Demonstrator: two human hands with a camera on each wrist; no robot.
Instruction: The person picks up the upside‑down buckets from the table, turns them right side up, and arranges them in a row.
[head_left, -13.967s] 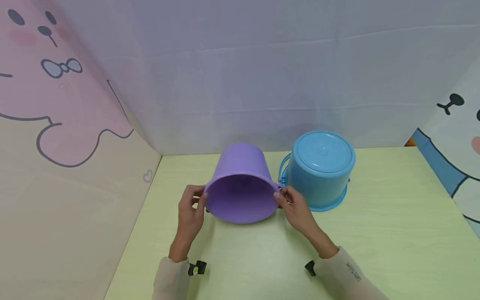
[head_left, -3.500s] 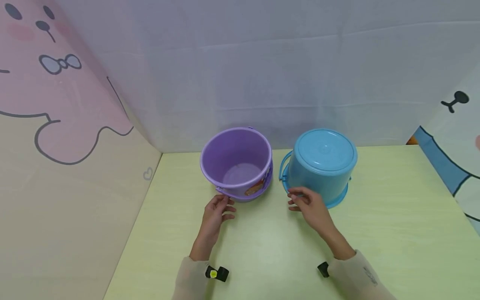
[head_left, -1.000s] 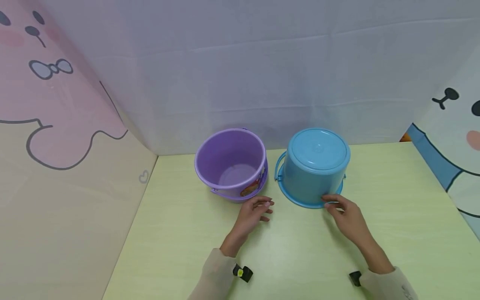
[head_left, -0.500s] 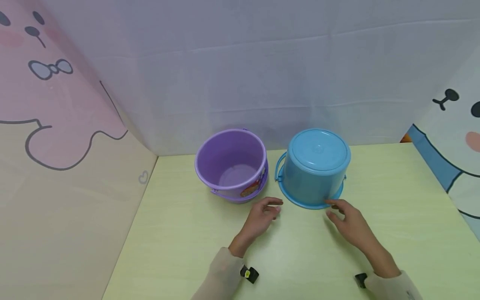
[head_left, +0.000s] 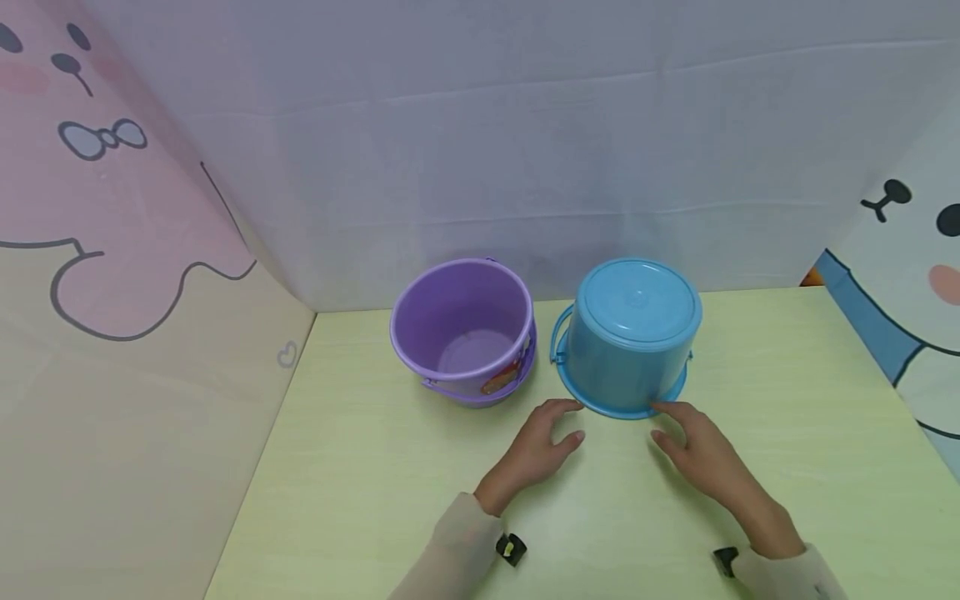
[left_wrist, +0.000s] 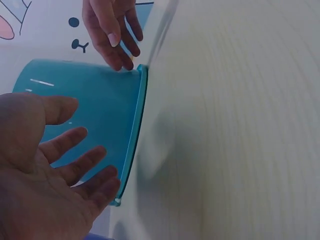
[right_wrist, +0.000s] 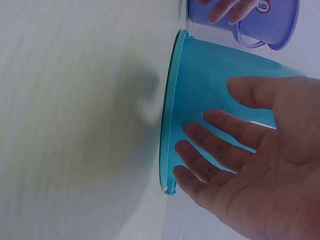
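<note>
While the right hand (head_left: 701, 450) has barely budged, the left hand (head_left: 534, 446) is what changed: a few seconds ago it was right by the purple bucket (head_left: 463, 329), and now its fingertips sit just beside the rim (head_left: 611, 412) of the blue bucket (head_left: 630, 371). Its thumb has also swung away from the index finger compared with half a second back, so there's a clear gap there. Right hand's similar, thumb and fingers apart and only slightly bent. Neither has hold of anything. Whether any fingertip actually touches the rim, can't tell.

The blue bucket is bottom-up on the table (head_left: 360, 475), just past both sets of fingertips and roughly between them. The purple bucket, mouth up, is beyond the left fingers and off to their left. Neither bucket has shifted in that last half second, so imo the work's now centred on the blue bucket, though it isn't gripped.
</note>
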